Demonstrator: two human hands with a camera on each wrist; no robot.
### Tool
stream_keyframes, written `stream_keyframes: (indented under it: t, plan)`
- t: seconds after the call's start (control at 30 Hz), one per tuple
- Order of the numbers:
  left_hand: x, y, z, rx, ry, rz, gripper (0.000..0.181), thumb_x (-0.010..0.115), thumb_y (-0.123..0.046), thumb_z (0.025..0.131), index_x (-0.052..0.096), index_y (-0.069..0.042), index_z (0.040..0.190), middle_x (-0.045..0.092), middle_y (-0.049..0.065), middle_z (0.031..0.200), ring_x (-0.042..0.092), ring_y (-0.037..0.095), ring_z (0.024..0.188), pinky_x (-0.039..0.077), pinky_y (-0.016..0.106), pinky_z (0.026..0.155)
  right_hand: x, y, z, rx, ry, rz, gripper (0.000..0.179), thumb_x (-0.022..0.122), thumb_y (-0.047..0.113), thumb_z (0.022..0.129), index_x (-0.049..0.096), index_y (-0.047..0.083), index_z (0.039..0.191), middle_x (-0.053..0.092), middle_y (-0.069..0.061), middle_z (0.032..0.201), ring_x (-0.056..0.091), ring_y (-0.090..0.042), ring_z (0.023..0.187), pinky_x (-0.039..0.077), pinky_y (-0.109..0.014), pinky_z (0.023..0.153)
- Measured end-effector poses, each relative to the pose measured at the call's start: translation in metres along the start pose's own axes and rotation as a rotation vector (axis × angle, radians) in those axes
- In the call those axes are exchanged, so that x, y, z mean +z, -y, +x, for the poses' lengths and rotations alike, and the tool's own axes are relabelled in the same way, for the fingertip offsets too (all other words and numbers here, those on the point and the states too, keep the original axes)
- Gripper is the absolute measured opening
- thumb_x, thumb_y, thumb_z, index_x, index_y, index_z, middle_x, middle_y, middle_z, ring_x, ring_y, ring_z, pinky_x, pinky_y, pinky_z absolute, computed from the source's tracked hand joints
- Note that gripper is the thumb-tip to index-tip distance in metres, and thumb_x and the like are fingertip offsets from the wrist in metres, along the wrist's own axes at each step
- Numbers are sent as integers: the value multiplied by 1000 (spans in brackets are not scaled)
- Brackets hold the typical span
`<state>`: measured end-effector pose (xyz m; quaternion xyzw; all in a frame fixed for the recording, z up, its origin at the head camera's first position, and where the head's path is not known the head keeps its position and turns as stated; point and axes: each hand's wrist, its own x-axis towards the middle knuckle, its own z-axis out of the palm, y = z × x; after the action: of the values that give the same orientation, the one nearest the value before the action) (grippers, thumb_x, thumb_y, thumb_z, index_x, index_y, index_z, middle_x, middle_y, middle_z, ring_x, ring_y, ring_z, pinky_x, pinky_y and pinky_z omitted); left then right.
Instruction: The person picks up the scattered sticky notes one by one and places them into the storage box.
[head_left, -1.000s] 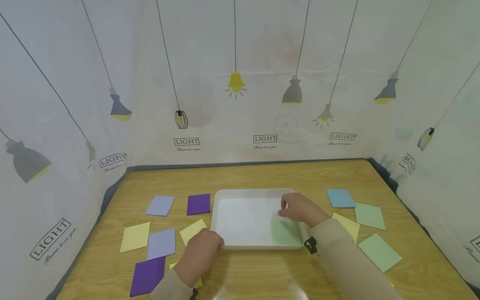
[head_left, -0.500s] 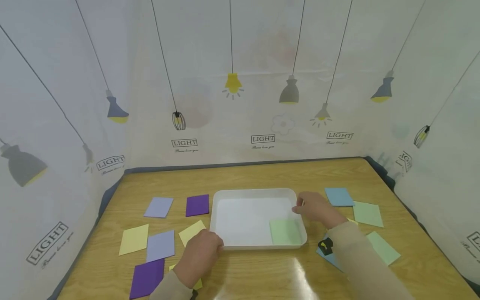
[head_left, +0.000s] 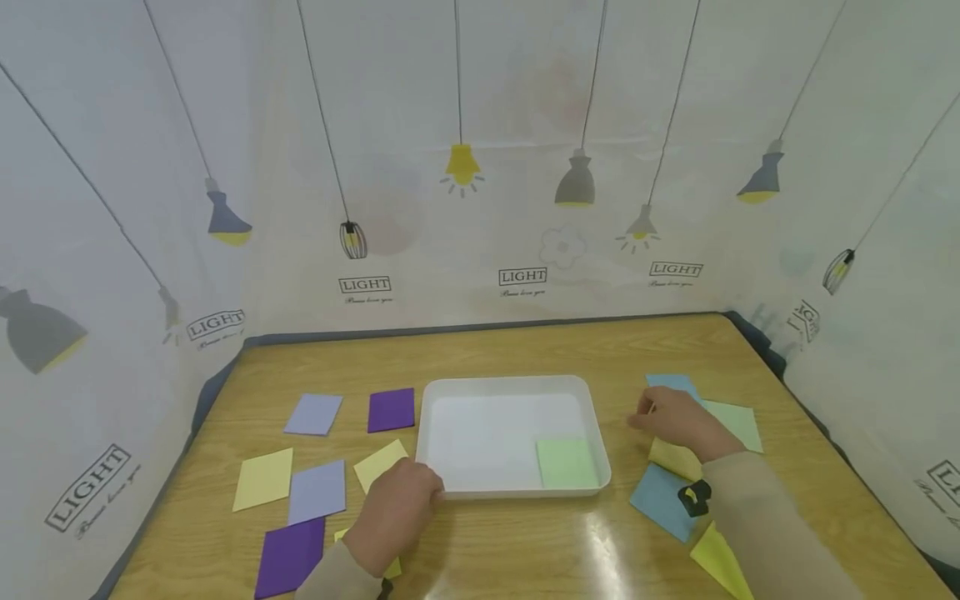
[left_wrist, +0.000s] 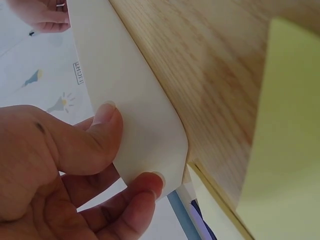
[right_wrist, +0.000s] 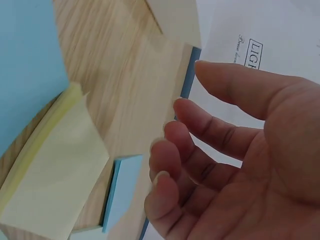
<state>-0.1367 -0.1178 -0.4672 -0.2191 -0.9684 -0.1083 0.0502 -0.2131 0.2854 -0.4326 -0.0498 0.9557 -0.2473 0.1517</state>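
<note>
A white rectangular tray (head_left: 480, 492) stands mid-table, with a light green pad of sticky notes (head_left: 567, 463) lying in its near right corner. My left hand (head_left: 401, 510) holds the tray's near left corner; in the left wrist view the thumb presses the outer wall while the fingers bend round the rim. To the right of the tray, my right hand (head_left: 678, 419) hovers with nothing in it, its fingers loosely bent and apart from the thumb in the right wrist view. Below that hand lie a yellow pad (right_wrist: 60, 165) and a blue pad (head_left: 663, 500).
On the left lie lavender pads (head_left: 317, 490), purple pads (head_left: 291, 557) and yellow pads (head_left: 262, 479). Farther right are another blue pad (head_left: 671, 383), a green pad (head_left: 738, 423) and a yellow pad (head_left: 720, 560), partly behind the sleeve. A printed cloth (head_left: 450, 250) walls in the table.
My right hand has moved from over the tray out to the right, above the pads there, uncovering the green pad in the tray. The left hand keeps its place on the tray.
</note>
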Motion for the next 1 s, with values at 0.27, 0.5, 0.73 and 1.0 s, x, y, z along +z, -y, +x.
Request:
stream_keyframes:
  t: [0.27, 0.5, 0.73, 1.0]
  plan:
    - [0, 1, -1, -3, 3, 4, 22, 79, -10, 81, 71, -15, 62, 66, -5, 67, 58, 15, 68, 55, 34, 66, 2, -28, 8, -12, 22, -40, 27, 63, 27, 97, 61, 0, 98, 65, -17, 100, 57, -24, 82, 48, -38, 67]
    - [2, 3, 0, -8, 12, 2, 26, 78, -9, 81, 68, -16, 59, 63, -6, 65, 56, 14, 67, 53, 33, 64, -12, -57, 12, 12, 32, -111, 33, 62, 30, 98, 61, -3, 104, 66, -19, 103, 58, -23, 82, 50, -40, 69]
    - [3, 4, 0, -7, 2, 2, 29, 78, -8, 81, 64, -17, 57, 62, -6, 64, 55, 14, 66, 51, 32, 63, -27, -88, 16, 4, 3, -149, 30, 67, 29, 94, 61, -1, 94, 64, -14, 91, 56, -23, 77, 47, -38, 66]
    - [0, 4, 0, -23, 22, -21, 24, 78, -11, 82, 69, -16, 60, 63, -6, 64, 57, 14, 67, 53, 32, 63, -33, -107, 17, 38, 10, -102, 33, 70, 31, 92, 60, 0, 93, 64, -15, 93, 53, -24, 79, 44, -35, 64]
